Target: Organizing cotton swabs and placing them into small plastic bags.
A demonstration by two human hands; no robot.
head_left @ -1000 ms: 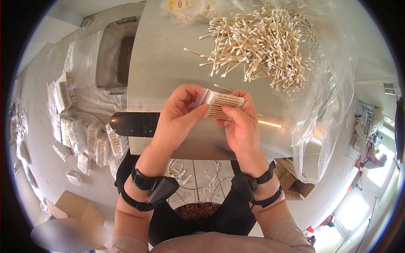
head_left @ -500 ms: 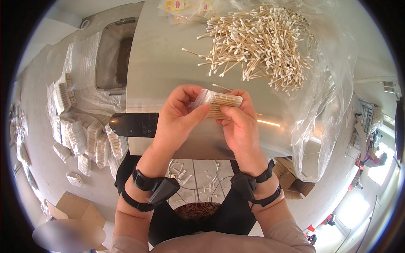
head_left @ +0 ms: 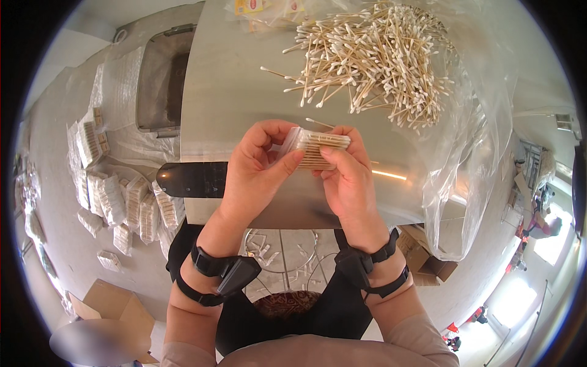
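A small clear bag of cotton swabs (head_left: pixel 318 160) is held level between both hands above the metal table. My left hand (head_left: pixel 257 168) pinches the bag's loose plastic end (head_left: pixel 288 142) between thumb and fingers. At the other end my right hand (head_left: pixel 350 174) grips the bag, its thumb lying across the sticks. The white tips and wooden sticks show through the film. Just beyond the hands lies a single loose swab (head_left: pixel 319 123). Farther off is a large heap of loose cotton swabs (head_left: pixel 379 67). The fingertips behind the bag are partly hidden.
Clear plastic sheeting (head_left: pixel 458 202) hangs over the table's right edge. A black device (head_left: pixel 189 180) juts from the left edge, near a grey bin (head_left: pixel 160 85). Filled swab packs (head_left: pixel 110 199) lie piled at left. An open cardboard box (head_left: pixel 113 306) stands at lower left.
My right thumb has shifted slightly on the bag, and the swabs show a little more plainly. Both hands keep their hold in nearly the same place.
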